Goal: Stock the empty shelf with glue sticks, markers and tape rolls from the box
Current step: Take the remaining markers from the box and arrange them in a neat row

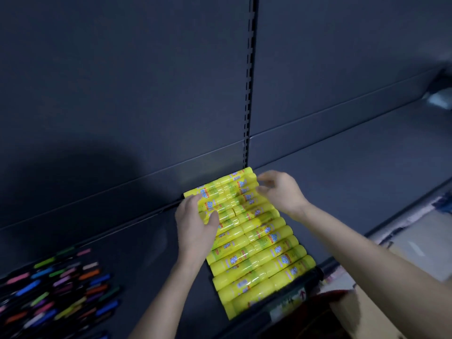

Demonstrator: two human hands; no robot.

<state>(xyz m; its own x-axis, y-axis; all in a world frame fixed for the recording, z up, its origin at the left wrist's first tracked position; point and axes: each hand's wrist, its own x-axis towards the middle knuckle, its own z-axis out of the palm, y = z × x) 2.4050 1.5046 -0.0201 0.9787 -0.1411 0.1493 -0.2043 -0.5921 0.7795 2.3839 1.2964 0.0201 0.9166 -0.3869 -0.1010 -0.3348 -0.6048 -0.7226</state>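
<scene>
**Glue sticks laid in a double row on the dark shelf**

Head view. Glue sticks [254, 238]: yellow plastic cylinders, glossy, with printed labels, lying on their sides in two columns end to end, packed touching one another, running from the shelf's back panel down to its front edge. Smooth and rounded, catching highlights along each barrel.

Left hand [195, 223] resting flat on the left column near the back, fingers spread and open, thumb across a stick, not closed around any. Right hand [281, 192] at the right edge of the rear sticks, fingers loosely curled and blurred; open, fingertips at or just beside the stick ends, contact hard to tell. Both forearms bare, reaching in from the lower edge.

Shelf [137, 241]: matte dark grey metal, flat, with a smooth back panel and a slotted upright [249, 94] rising just behind the rearmost sticks.

Markers [56, 289] well apart to the left on the same shelf: slim barrels with caps in pink, blue, green, orange and purple, lying in loose rows.

Cardboard box [362, 311] at lower right, brown, below the shelf's front edge, partly hidden by the right forearm; contents not legible.
</scene>
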